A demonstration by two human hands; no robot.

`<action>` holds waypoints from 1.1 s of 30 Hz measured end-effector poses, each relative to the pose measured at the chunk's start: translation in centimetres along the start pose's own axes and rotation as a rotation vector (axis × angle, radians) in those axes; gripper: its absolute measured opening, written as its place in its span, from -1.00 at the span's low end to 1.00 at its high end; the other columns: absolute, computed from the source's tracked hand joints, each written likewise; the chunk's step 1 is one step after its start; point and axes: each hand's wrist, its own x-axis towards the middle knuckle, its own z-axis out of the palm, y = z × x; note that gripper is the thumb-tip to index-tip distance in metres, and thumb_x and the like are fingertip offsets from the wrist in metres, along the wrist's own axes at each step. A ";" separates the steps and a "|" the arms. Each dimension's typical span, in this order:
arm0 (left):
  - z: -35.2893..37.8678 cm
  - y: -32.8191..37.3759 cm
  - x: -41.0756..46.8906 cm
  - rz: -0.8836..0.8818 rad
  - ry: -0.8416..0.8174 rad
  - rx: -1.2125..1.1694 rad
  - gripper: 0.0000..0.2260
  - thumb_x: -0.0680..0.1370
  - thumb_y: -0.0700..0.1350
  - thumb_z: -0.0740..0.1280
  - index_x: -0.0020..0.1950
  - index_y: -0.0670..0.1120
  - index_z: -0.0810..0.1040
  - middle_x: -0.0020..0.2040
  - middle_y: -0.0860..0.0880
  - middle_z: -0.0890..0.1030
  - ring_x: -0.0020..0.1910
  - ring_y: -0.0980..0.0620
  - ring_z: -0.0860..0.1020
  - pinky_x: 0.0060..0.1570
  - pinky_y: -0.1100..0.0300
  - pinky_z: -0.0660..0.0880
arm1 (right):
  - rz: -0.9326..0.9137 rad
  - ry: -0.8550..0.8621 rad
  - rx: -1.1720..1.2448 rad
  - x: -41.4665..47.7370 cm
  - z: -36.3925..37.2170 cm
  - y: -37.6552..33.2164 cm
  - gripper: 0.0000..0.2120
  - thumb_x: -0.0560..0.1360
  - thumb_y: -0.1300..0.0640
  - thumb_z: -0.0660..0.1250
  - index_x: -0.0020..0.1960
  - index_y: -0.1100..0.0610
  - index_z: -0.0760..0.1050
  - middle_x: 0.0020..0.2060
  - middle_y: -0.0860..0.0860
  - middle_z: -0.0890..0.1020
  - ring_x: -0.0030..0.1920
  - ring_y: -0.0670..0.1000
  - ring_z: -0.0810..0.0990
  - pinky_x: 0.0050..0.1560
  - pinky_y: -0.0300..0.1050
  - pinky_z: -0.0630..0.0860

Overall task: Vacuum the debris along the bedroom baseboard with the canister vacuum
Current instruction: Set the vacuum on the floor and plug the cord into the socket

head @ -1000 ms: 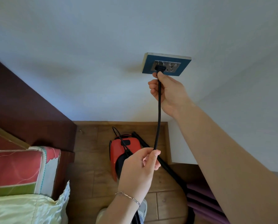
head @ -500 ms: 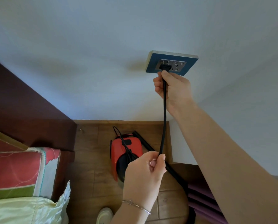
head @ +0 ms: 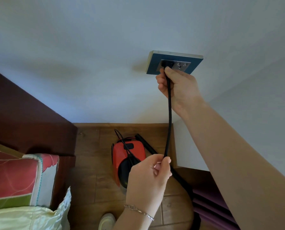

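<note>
A red and black canister vacuum [head: 130, 155] sits on the wood floor below me, near the wall. Its black power cord [head: 169, 117] runs up to a blue wall socket [head: 173, 63], where the black plug [head: 167, 64] sits in the left outlet. My right hand [head: 178, 87] is closed on the cord just under the plug. My left hand [head: 148, 176], with a bracelet on the wrist, pinches the cord lower down. The vacuum's black hose [head: 180, 176] runs off to the lower right. The wooden baseboard [head: 122, 125] lines the foot of the wall.
A dark wooden headboard [head: 30, 117] and a bed with a red and green cushion [head: 20, 180] and pale bedding [head: 27, 218] fill the lower left. A shoe [head: 106, 221] shows at the bottom. Purple slats [head: 213, 209] lie at the lower right.
My right hand has pushed the plug up into the socket. My left hand stays closed on the cord lower down. The view has shifted slightly.
</note>
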 end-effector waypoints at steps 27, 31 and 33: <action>-2.7 -6.4 6.6 0.026 0.272 0.360 -0.76 0.56 -0.13 0.26 0.21 -0.09 0.55 0.10 0.03 0.57 0.08 0.10 0.53 0.14 0.26 0.39 | 0.214 0.001 -0.459 -4.4 -10.3 8.3 -0.78 0.61 0.13 0.16 0.17 0.15 0.51 -0.21 0.09 0.65 -0.27 -0.01 0.62 -0.15 -0.14 0.62; -0.1 -9.9 6.0 -0.050 0.290 0.265 -0.71 0.55 -0.13 0.28 0.27 -0.03 0.49 0.13 0.11 0.50 0.11 0.14 0.50 0.21 0.21 0.40 | 0.247 -0.002 -0.574 -5.2 -13.6 13.7 -0.81 0.61 0.14 0.15 0.13 0.02 0.50 -0.17 0.03 0.67 -0.17 -0.01 0.66 -0.04 -0.11 0.61; 1.4 -12.6 5.0 -0.145 0.312 0.189 -0.77 0.53 -0.12 0.28 0.19 0.03 0.49 0.13 0.03 0.57 0.08 0.04 0.55 0.17 0.13 0.46 | 0.279 0.006 -0.578 -5.8 -15.0 16.5 -0.81 0.61 0.16 0.16 0.12 0.00 0.50 -0.16 0.01 0.67 -0.14 -0.02 0.66 -0.03 -0.14 0.60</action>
